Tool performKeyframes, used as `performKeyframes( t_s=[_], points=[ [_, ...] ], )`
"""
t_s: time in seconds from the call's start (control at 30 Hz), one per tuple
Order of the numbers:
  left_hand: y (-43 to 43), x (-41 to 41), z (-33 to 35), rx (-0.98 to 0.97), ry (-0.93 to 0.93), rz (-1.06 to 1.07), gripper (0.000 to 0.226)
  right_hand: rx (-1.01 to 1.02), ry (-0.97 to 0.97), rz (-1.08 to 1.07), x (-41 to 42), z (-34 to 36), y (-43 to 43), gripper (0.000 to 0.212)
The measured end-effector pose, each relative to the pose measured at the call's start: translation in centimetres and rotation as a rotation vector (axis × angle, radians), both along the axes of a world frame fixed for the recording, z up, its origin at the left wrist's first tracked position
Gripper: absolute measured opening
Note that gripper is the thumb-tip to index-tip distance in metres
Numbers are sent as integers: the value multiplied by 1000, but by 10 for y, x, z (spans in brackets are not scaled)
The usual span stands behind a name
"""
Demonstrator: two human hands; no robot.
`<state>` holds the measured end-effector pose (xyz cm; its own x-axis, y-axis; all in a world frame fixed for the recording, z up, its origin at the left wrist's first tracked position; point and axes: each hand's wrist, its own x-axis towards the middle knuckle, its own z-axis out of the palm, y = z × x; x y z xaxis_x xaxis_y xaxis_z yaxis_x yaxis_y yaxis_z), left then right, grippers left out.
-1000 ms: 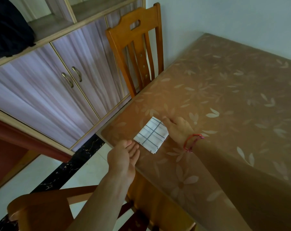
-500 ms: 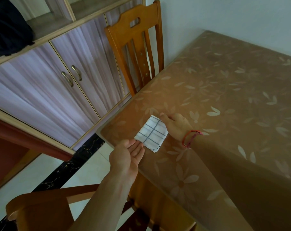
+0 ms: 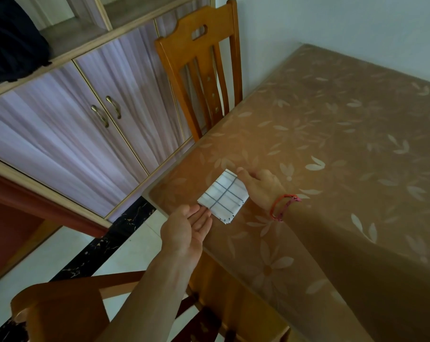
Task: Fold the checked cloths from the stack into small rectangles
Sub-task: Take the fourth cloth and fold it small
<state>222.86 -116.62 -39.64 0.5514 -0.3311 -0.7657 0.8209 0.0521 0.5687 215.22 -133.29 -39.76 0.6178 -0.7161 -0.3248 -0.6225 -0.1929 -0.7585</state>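
Left hand [image 3: 184, 230], fingers flat, touches the folded cloth [image 3: 223, 196] near the counter [image 3: 332, 144] edge. Right hand [image 3: 260, 186] steadies its far side; can't tell if it pinches. Squaring the rectangle, I'd judge.

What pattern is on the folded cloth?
The cloth is white with dark grid lines; head view.
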Motion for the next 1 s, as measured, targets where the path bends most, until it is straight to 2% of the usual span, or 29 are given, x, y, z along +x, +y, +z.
performKeyframes(
  t_s=[0.43,0.53,0.67,0.73,0.8,0.87,0.93,1.0],
  points=[
    [5,-3,2,-9,-9,-41,26,24,-15,41,-5,5,6,47],
    [7,-4,1,-16,-5,-62,28,13,-24,40,-17,9,9,36],
    [10,-8,1,-12,-9,-113,30,-53,40,27,-43,20,12,47],
    [13,-13,5,17,-32,-145,32,-73,36,30,-63,28,15,40],
    [15,-22,12,72,-110,-209,33,-106,28,33,-88,41,17,36],
    [15,-36,26,126,-236,-322,31,-148,63,23,-118,53,19,43],
    [9,-55,40,157,-383,-453,20,-195,137,16,-151,64,20,49],
    [-2,-78,58,190,-589,-588,26,-251,179,12,-184,70,21,51]
  ],
)
